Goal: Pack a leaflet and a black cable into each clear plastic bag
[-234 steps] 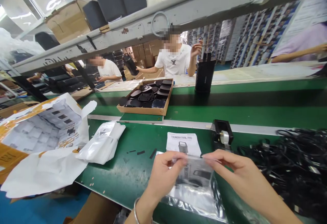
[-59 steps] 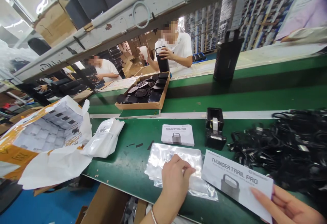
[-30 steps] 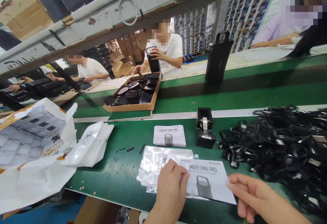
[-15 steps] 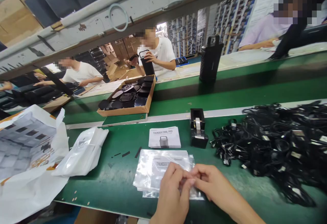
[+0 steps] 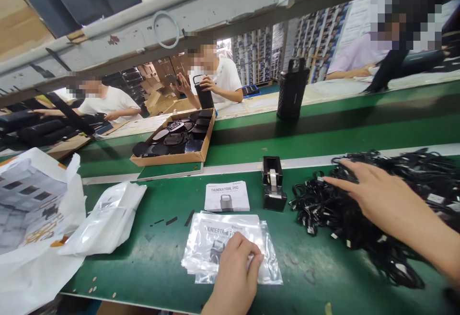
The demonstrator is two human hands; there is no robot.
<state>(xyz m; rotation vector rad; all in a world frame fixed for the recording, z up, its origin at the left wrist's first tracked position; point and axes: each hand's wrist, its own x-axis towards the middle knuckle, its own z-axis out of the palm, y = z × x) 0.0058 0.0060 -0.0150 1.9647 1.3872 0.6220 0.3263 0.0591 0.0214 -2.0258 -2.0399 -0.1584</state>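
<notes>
My left hand [image 5: 237,269] is closed in a pinch at the edge of a clear plastic bag [image 5: 271,272], its fingertips partly hiding the grip. The bag lies on a small pile of bagged leaflets [image 5: 212,231] printed "Thunder Trail Pro". My right hand [image 5: 373,192] is above the heap of black cables [image 5: 334,209] on the right, fingers stretched out and apart, holding nothing. Behind the bags sits a stack of loose leaflets [image 5: 227,196] with the same print, next to a black tape dispenser [image 5: 273,185].
White plastic bags [image 5: 108,219] and a large torn wrapper [image 5: 32,209] lie on the left. A cardboard tray [image 5: 176,137] of black parts and a black speaker [image 5: 292,89] stand farther back. Co-workers sit beyond, under an overhead shelf beam [image 5: 215,13].
My right hand has left the plastic bag and moved right, over the cable heap, its fingers opening. My left hand has stayed at the bag. The view has shifted slightly.
</notes>
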